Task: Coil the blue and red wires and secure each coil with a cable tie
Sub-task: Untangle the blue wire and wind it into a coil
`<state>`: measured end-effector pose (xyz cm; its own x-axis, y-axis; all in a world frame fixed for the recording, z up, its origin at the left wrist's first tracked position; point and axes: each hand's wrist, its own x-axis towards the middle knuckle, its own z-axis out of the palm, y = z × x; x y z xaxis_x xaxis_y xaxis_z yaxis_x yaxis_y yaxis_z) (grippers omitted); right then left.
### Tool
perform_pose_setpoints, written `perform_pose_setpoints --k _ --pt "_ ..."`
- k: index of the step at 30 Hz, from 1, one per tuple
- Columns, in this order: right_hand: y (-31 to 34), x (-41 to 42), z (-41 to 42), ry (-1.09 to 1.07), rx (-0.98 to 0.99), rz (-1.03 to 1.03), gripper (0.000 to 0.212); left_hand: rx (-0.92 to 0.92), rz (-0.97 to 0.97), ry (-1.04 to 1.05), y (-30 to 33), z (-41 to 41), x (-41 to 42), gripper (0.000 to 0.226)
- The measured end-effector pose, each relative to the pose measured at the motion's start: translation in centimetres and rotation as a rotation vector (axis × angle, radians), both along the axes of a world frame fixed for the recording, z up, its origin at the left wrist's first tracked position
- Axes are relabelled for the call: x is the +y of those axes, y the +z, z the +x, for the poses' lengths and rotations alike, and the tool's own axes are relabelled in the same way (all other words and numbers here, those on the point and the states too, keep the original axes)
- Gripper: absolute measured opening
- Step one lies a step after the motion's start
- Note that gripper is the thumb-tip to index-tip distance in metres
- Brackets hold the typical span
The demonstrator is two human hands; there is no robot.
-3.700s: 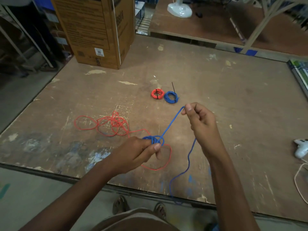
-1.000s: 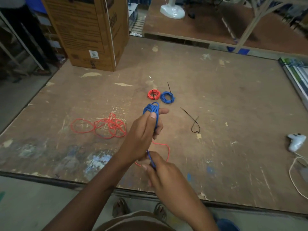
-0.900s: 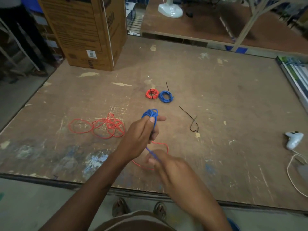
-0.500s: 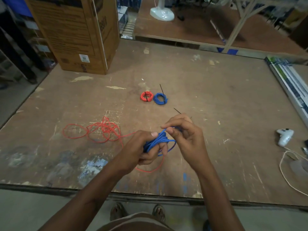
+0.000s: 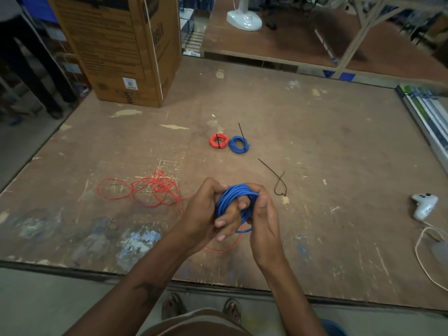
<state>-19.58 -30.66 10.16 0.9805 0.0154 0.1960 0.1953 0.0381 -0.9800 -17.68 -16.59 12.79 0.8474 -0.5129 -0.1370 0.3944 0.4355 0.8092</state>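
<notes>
Hands (image 5: 206, 212) (image 5: 263, 214) gripping blue coil (image 5: 232, 196) (wound), carton (image 5: 116, 44) shut

Blue wire (image 5: 234, 198) coiled around fingers

You stand at a worn brown plywood desk (image 5: 315, 146), paint-scuffed near its front edge. A tall cardboard box (image 5: 121, 49) sits at its far left corner; grey concrete floor (image 5: 29, 301) lies below.

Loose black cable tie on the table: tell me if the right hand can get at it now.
Probably yes. The loose black cable tie lies bare on the table just beyond the right hand, nothing between. But that hand shares the grip on the blue wire coil with the left hand and must let go first.
</notes>
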Motion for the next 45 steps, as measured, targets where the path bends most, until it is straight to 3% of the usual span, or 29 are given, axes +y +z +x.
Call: perform_pose_setpoints --k 5,8,12,14,15,18,22,25,28,35,39,42,45 --pt "-1.0 0.6 0.1 0.028 0.088 0.075 0.055 0.006 0.073 0.03 -0.1 0.1 -0.3 0.06" --pt "-0.7 0.6 0.3 0.007 0.12 0.146 0.043 -0.01 0.09 0.055 0.4 -0.3 -1.1 0.067" --pt "0.0 -0.1 0.3 0.022 0.124 0.244 0.03 -0.016 -0.062 -0.15 0.9 -0.1 -0.4 0.058" --pt "0.5 -0.3 0.4 0.066 0.209 0.356 0.044 -0.023 -0.09 -0.24 0.4 0.3 0.7 0.051" --pt "0.7 -0.4 0.4 0.112 0.254 0.381 0.048 -0.052 -0.076 -0.27 0.2 0.5 1.3 0.051" --pt "1.4 -0.7 0.4 0.196 0.302 0.38 0.034 -0.187 0.017 -0.338 0.1 0.9 2.7 0.055" --pt "1.8 -1.4 0.8 0.151 0.253 0.436 0.034 -0.235 0.161 -0.175 1.1 0.9 2.0 0.038" --pt "1.8 -1.9 1.1 0.023 0.132 0.252 0.037 -0.184 0.255 0.004 0.4 0.7 1.3 0.033" --pt "1.2 -1.4 1.3 -0.071 0.04 0.041 0.036 -0.132 0.206 0.066 -0.6 0.3 0.8 0.037" --pt "1.0 -1.2 1.7 -0.078 0.03 -0.104 0.036 -0.016 0.193 0.351 -1.8 -0.7 -0.8 0.042" --pt "0.9 -0.9 2.1 -0.07 0.05 -0.122 0.036 0.016 0.159 0.488 -2.1 -1.1 -1.3 0.022" --pt "1.0 -0.6 2.5 -0.103 0.071 -0.116 0.034 0.051 0.084 0.513 -2.5 -1.2 -1.5 0.032" --pt "1.0 -0.8 2.8 -0.056 0.032 -0.206 0.032 0.033 0.187 0.498 -2.4 -0.9 -1.4 0.052"
